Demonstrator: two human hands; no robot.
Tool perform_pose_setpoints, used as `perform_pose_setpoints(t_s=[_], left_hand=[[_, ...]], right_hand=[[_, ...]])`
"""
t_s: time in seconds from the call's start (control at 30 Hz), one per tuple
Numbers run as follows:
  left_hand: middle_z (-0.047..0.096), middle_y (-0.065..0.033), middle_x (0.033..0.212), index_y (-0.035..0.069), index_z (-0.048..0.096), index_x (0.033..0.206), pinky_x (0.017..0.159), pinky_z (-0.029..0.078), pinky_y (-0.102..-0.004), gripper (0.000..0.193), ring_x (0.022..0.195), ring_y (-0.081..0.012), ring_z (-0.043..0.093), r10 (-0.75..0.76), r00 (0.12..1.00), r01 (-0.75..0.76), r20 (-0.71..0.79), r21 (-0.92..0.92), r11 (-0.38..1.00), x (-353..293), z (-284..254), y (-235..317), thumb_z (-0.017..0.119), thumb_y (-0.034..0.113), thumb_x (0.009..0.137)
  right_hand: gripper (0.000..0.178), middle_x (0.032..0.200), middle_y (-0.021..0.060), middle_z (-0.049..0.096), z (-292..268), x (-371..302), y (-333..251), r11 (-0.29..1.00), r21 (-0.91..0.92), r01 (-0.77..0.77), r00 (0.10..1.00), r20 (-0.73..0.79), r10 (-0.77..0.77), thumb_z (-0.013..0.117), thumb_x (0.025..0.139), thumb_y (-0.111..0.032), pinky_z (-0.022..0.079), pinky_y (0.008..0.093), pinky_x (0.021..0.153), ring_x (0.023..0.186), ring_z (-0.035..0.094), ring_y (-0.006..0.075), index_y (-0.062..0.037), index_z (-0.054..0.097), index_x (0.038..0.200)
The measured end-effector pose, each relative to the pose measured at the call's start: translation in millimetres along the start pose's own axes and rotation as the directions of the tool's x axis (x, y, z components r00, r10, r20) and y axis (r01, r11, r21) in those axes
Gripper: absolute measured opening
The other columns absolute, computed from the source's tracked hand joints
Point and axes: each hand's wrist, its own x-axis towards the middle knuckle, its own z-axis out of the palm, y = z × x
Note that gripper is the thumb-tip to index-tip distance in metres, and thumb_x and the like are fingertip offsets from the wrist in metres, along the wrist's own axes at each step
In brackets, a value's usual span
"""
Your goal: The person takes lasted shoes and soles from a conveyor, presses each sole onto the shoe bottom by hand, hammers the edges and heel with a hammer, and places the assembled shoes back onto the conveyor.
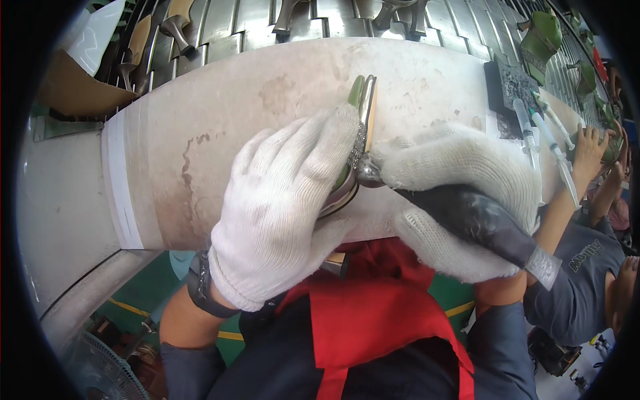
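Note:
My left hand (283, 193), in a white knit glove, is closed round a shoe (367, 110). Green upper, a tan sole edge and a glittery silver band show past its fingers; the rest is hidden under the glove. My right hand (467, 167), gloved the same way, grips a dark tapered tool (473, 217) with a pale, film-like wrap at its lower right end. The tool's narrow end points toward the shoe. A rounded shiny metallic piece (369, 172) sits between my hands, against the shoe; I cannot tell which of the two it belongs to.
Beneath my hands is a pale stained worktop (220, 93). Beyond it a slatted metal conveyor (340, 27) carries several shoes and heels. At right stand a dark block (510, 90), syringes (550, 140) and a co-worker's hand (590, 153). A fan (100, 370) is at lower left.

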Motion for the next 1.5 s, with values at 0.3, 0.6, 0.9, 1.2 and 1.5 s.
perform_pose_setpoints(t_s=[0.3, 0.6, 0.9, 1.2, 1.5], left_hand=[[0.066, -0.0256, 0.147, -0.002, 0.056, 0.157, 0.119, 0.047, -0.0540, 0.094, 0.136, -0.0463, 0.064, -0.016, 1.000, 0.016, -0.013, -0.011, 1.000, -2.6, -0.8, -3.4, 0.096, 0.014, 0.073], [0.067, -0.0270, 0.145, -0.002, 0.055, 0.158, 0.118, 0.047, -0.0541, 0.089, 0.134, -0.0471, 0.065, 0.033, 0.997, -0.037, -0.071, -0.061, 0.997, 0.6, 3.7, -2.7, 0.089, 0.011, 0.077], [0.067, -0.0276, 0.143, -0.003, 0.053, 0.158, 0.118, 0.048, -0.0539, 0.091, 0.134, -0.0489, 0.063, 0.057, 0.990, -0.070, -0.129, -0.097, 0.993, -14.6, 2.7, -8.5, 0.086, 0.008, 0.074], [0.071, -0.0242, 0.134, -0.003, 0.066, 0.137, 0.105, 0.055, -0.0493, 0.066, 0.123, -0.0442, 0.068, 0.331, 0.895, -0.436, -0.299, -0.427, 0.793, -58.2, -29.6, 67.5, 0.092, 0.013, 0.078], [0.072, -0.0229, 0.127, -0.003, 0.068, 0.129, 0.099, 0.054, -0.0477, 0.055, 0.116, -0.0416, 0.068, 0.379, 0.923, -0.319, -0.074, -0.698, 0.641, -57.4, -24.5, 112.7, 0.088, 0.012, 0.080]], right_hand=[[0.038, 0.116, 0.0243, 0.077, 48.9, -34.6, -9.9, 0.997, 0.074, -0.036, 0.973, -0.224, 0.052, 0.084, 0.092, -0.019, 0.058, 0.0414, 0.095, 0.105, 0.075, 0.0315, 0.0026, 0.070, 0.120], [0.044, 0.126, 0.0305, 0.074, 105.4, -46.8, -12.8, 0.989, 0.101, 0.109, 0.848, -0.529, -0.040, 0.084, 0.089, -0.005, 0.060, 0.0526, 0.106, 0.119, 0.075, 0.0450, 0.0055, 0.066, 0.128], [0.036, 0.115, 0.0206, 0.078, 119.0, -44.1, -27.6, 0.984, 0.119, 0.135, 0.894, -0.442, -0.070, 0.084, 0.084, -0.002, 0.062, 0.0469, 0.098, 0.109, 0.077, 0.0404, -0.0008, 0.073, 0.118], [0.036, 0.121, 0.0227, 0.080, 70.8, -81.4, 19.0, 0.805, 0.587, -0.086, 0.782, -0.461, 0.420, 0.065, 0.101, -0.012, 0.056, 0.0406, 0.108, 0.116, 0.075, 0.0292, 0.0094, 0.072, 0.130], [0.033, 0.116, 0.0185, 0.081, 46.7, -98.6, 42.1, 0.813, 0.568, -0.130, 0.742, -0.488, 0.459, 0.069, 0.101, -0.015, 0.054, 0.0373, 0.104, 0.111, 0.075, 0.0262, 0.0098, 0.077, 0.121]])
